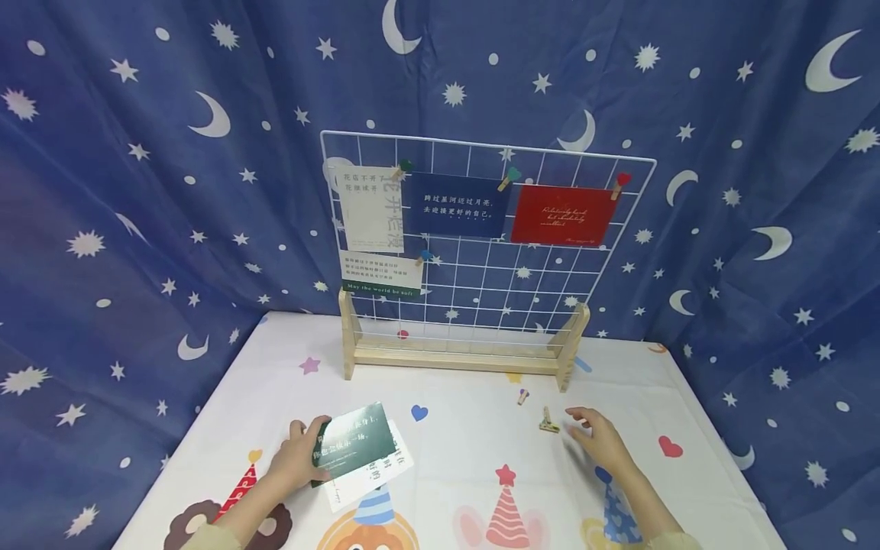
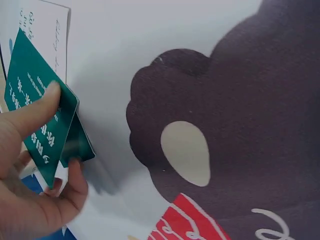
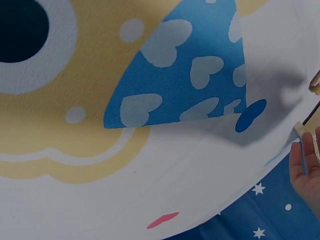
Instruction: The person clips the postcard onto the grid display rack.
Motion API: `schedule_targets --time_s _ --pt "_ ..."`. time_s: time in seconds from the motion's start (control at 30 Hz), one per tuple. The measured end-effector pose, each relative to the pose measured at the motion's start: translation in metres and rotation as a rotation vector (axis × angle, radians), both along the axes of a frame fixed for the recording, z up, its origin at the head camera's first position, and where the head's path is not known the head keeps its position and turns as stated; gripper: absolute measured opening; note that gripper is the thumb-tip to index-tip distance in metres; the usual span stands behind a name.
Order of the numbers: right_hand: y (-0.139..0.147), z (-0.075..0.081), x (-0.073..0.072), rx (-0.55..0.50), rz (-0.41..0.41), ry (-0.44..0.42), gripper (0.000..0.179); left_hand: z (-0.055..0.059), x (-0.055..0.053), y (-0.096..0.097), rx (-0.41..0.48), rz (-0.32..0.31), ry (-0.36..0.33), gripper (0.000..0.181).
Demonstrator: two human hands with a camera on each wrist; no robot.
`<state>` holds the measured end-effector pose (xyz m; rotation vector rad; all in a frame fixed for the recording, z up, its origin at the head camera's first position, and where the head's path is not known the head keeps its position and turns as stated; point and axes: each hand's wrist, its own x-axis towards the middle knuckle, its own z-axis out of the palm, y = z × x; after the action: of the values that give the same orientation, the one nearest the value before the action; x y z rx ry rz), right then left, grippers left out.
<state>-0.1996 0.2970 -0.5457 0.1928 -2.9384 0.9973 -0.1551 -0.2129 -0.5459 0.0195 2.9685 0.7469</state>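
My left hand (image 1: 294, 461) grips a dark green postcard (image 1: 354, 441) with white writing, thumb on its face and fingers behind. In the left wrist view, the thumb of the left hand (image 2: 37, 212) presses on the green postcard (image 2: 37, 95), and a second green piece shows behind it. A white postcard (image 1: 351, 490) with dark writing lies partly under the green one. My right hand (image 1: 601, 443) holds nothing, its fingers loosely bent beside small wooden clothespins (image 1: 548, 422). At the right edge of the right wrist view, only part of the right hand (image 3: 305, 175) shows.
A white wire grid rack (image 1: 481, 143) on a wooden base (image 1: 454, 357) stands at the back. Clothespins hold two pale cards (image 1: 371, 214), a navy card (image 1: 457, 206) and a red card (image 1: 564, 216) on it. Another small clothespin (image 1: 523, 396) lies before the base.
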Motion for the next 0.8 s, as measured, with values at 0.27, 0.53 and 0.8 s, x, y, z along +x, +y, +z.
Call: schedule_targets --time_s 0.27,0.53,0.8 --pt "-0.005 0.000 -0.004 0.004 0.016 -0.023 0.036 -0.005 0.000 -0.003 0.174 -0.023 -0.013 0.091" --pt "-0.010 -0.002 -0.009 0.008 0.009 -0.019 0.034 -0.008 -0.003 -0.004 0.260 -0.041 0.005 0.087" --pt "-0.019 -0.008 -0.019 0.038 -0.012 -0.004 0.032 -0.008 -0.007 0.006 0.410 -0.087 0.025 0.085"
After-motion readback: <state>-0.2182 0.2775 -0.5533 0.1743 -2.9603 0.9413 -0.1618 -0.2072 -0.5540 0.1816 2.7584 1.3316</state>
